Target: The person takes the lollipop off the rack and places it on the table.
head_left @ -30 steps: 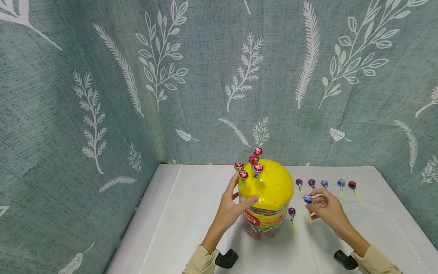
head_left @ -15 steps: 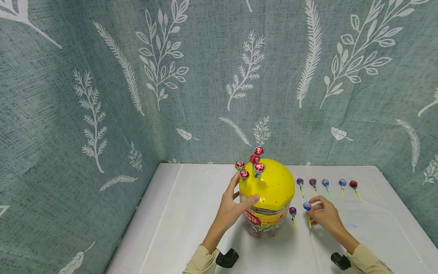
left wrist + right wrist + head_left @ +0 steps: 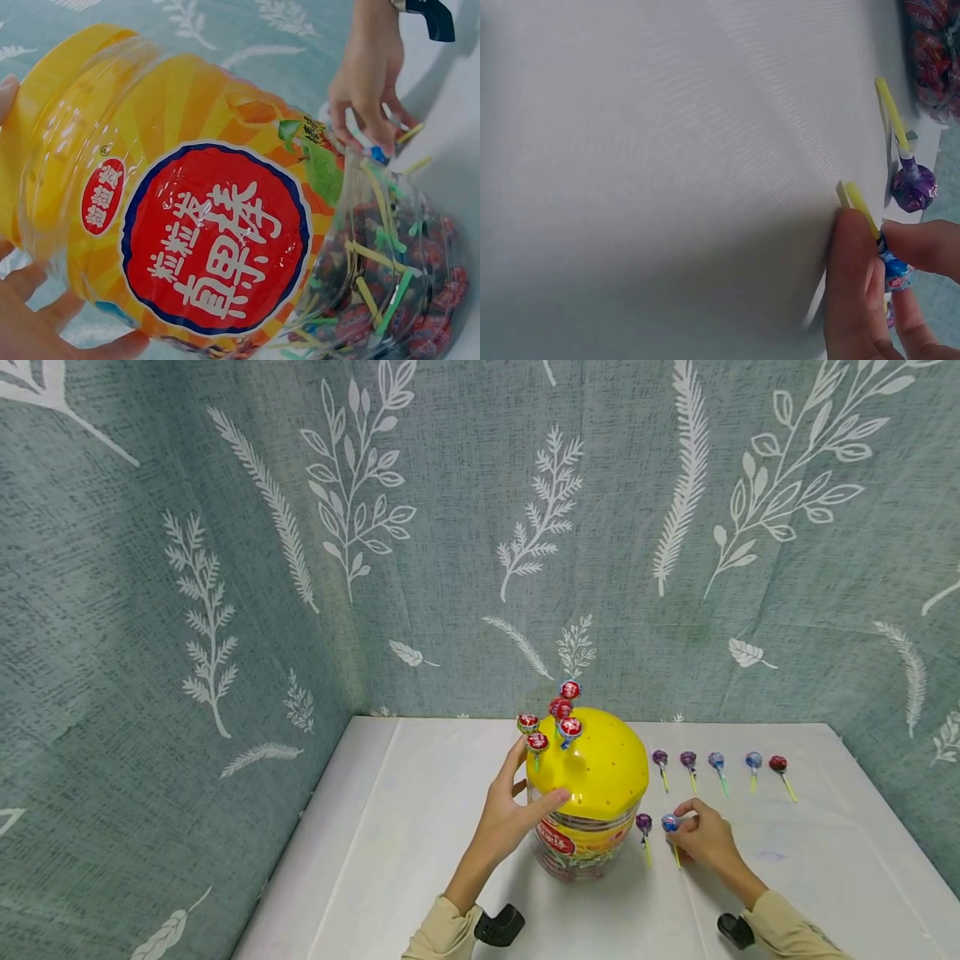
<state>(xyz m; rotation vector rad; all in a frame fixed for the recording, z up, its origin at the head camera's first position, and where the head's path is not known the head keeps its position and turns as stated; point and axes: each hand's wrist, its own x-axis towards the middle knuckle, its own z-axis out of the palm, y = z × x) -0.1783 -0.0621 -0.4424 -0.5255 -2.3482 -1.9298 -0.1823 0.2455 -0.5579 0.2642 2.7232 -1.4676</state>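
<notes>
A large clear candy jar (image 3: 581, 843) with a yellow domed lid (image 3: 600, 768) stands on the table. My left hand (image 3: 510, 806) grips it at the lid from the left, thumb over the lid's front edge. Several red-wrapped lollipops (image 3: 570, 728) stick up from the lid's left side. To the right of the jar, my right hand (image 3: 707, 842) pinches a blue-wrapped lollipop (image 3: 896, 270) between thumb and fingers, its yellow stick close over the white tabletop. Beside it, nearer the jar, lies a purple lollipop (image 3: 644, 823). Through the jar wall, the left wrist view shows more lollipops (image 3: 431, 322).
Behind my right hand lies a row of lollipops: two purple, including one purple lollipop (image 3: 688, 761), then two blue, including one blue lollipop (image 3: 753, 762), and a dark red lollipop (image 3: 778, 765) at the right end. A leaf-patterned curtain (image 3: 450, 568) borders the white table (image 3: 390, 827).
My right hand has moved left and toward me with the blue lollipop, down beside the purple one near the jar. My left hand stays on the jar.
</notes>
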